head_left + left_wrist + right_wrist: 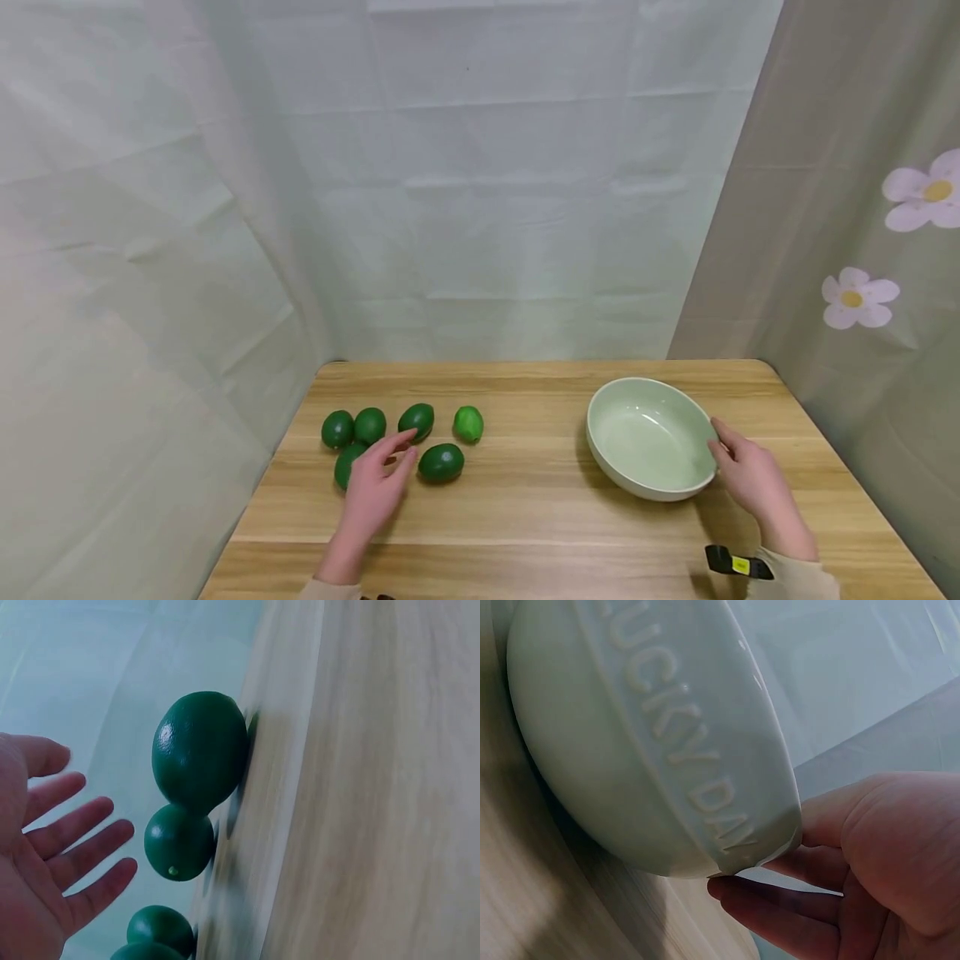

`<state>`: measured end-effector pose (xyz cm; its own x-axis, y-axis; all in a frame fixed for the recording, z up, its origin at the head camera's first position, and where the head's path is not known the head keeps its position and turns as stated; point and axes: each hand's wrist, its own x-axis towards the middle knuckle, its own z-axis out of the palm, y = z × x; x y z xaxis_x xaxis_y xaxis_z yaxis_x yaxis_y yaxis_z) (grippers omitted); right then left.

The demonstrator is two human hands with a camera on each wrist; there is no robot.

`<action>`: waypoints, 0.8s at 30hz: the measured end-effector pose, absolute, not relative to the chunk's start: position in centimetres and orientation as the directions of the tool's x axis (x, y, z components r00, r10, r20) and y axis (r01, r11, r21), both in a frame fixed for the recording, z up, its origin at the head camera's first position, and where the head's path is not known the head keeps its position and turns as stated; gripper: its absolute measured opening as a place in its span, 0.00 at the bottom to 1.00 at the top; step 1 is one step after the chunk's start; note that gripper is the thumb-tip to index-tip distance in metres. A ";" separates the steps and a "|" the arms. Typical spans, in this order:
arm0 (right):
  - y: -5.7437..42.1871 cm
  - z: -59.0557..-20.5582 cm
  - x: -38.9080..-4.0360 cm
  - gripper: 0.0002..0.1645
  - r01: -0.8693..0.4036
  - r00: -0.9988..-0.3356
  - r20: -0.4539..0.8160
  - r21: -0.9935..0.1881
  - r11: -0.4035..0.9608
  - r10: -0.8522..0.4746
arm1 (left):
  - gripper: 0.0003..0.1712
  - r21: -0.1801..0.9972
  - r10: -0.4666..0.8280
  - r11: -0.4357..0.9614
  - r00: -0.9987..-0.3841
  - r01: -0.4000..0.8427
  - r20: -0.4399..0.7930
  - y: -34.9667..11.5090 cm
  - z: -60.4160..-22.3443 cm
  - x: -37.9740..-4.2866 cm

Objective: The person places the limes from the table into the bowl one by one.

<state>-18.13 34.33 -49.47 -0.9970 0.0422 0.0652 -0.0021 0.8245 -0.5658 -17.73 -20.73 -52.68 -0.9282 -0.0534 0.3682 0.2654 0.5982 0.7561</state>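
Observation:
My left hand (377, 483) hovers over several dark green, glossy oval fruits that look like avocados, its fingers spread and holding nothing. The nearest ones are an oval fruit (441, 463) to the right of the thumb and another (416, 422) by the fingertips. One fruit is partly hidden behind that hand. In the left wrist view, the hand (60, 847) stands apart from a large fruit (199, 752). A pale green bowl (648, 437) with raised "LUCKY DAY" lettering is on the right; my right hand (757, 483) grips its rim between thumb and fingers.
A brighter green, bumpy fruit (468, 424) lies right of the dark ones. The wooden table (525, 517) ends at a pale hanging cloth (510, 208) behind. Cloth also hangs at both sides, flowered on the right. The right wrist carries a black strap (738, 564).

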 end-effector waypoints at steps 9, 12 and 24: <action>34.4 -49.5 -18.3 0.33 0.000 -0.998 0.052 -0.573 0.819 0.036 | 0.26 0.740 0.003 0.628 -0.951 0.242 0.309 -19.8 -53.4 -18.8; 34.4 -49.7 -18.3 0.32 -0.005 -0.998 0.056 -0.568 0.823 0.032 | 0.28 0.723 0.028 0.645 -0.953 0.247 0.301 -19.4 -53.6 -19.0; 34.3 -49.8 -18.5 0.32 -0.001 -0.998 0.056 -0.560 0.829 0.037 | 0.33 0.716 0.019 0.671 -0.970 0.193 0.244 -18.7 -53.7 -19.5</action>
<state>-18.46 34.26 -49.79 -0.9978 0.0368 0.0555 -0.0006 0.8287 -0.5596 -19.48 -18.74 -53.73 -0.9697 0.0187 0.2436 0.1927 0.6714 0.7156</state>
